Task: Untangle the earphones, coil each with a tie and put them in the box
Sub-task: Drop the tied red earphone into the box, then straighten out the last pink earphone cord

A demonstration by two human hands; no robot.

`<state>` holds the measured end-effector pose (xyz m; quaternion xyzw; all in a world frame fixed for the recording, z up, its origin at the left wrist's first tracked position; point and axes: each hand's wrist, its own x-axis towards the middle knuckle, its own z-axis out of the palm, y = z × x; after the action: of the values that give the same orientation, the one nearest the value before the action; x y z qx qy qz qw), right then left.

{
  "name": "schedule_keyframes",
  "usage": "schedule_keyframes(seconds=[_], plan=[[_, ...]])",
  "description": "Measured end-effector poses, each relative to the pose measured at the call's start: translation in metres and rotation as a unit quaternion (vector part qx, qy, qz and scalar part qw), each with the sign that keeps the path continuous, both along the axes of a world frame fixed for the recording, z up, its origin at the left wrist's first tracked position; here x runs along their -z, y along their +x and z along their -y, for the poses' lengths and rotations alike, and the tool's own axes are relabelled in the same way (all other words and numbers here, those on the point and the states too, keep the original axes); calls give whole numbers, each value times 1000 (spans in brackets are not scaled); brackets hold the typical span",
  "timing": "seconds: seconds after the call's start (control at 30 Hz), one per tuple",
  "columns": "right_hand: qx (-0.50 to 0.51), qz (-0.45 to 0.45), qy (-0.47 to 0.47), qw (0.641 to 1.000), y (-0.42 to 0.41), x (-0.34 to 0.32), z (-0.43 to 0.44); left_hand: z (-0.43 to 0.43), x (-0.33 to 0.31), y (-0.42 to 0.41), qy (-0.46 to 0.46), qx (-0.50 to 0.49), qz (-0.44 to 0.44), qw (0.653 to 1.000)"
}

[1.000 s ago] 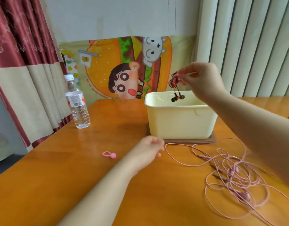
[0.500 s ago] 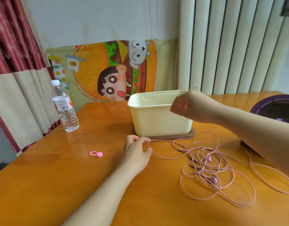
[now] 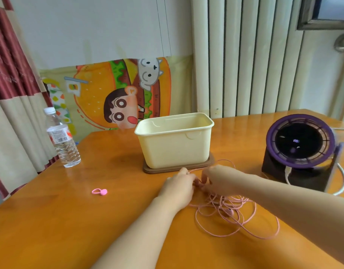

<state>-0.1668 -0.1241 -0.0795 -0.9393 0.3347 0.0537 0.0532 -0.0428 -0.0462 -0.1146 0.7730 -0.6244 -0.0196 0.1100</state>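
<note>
- Down from the box rim, the right grip (image 3: 215, 178) has dropped to the pink earphone cord (image 3: 229, 211), meeting the left grip (image 3: 179, 186).
- Both grips pinch the cord's end nearest the box; its loose tangle lies on the table (image 3: 70, 230) beside them.
- Cream box (image 3: 175, 144) stands open on a brown base (image 3: 178, 169), just behind.
- Pink tie (image 3: 99, 191) lies apart, leftward; water bottle (image 3: 63, 140) and purple fan (image 3: 301, 144) stand further out.

The table (image 3: 50, 220) held one box (image 3: 175, 150), one water bottle (image 3: 63, 144), one tie (image 3: 99, 191), one fan (image 3: 301, 150), one tangled cord (image 3: 237, 216). Two hands showed: left hand (image 3: 178, 187), right hand (image 3: 217, 177).
</note>
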Motion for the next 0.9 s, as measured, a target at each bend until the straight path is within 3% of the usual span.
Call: schedule_keyframes(seconds=[0.13,0.23,0.4,0.5,0.6,0.67,0.77,0.9], plan=[[-28,91,-9,995,1,-18,2,-6,-14,8,-40,-16,37,998],[-51,98,8,994,8,-32,1,-14,-33,22,-85,8,-13,996],[-98,-91,-18,991,18,-21,-9,-25,-26,24,20,55,-16,998],[-89,-125,-55,987,19,-13,-18,-32,-11,17,49,35,23,998],[-92,-39,-62,993,19,-17,-22,-38,-10,15,3,20,49,999],[-64,98,11,993,20,-31,-19,-39,-18,25,-81,2,-53,995],[-20,293,88,952,23,-66,-15,-44,-58,47,-236,-64,-298,923],[9,418,97,903,30,-103,-14,-70,-119,68,-398,-59,-562,723]])
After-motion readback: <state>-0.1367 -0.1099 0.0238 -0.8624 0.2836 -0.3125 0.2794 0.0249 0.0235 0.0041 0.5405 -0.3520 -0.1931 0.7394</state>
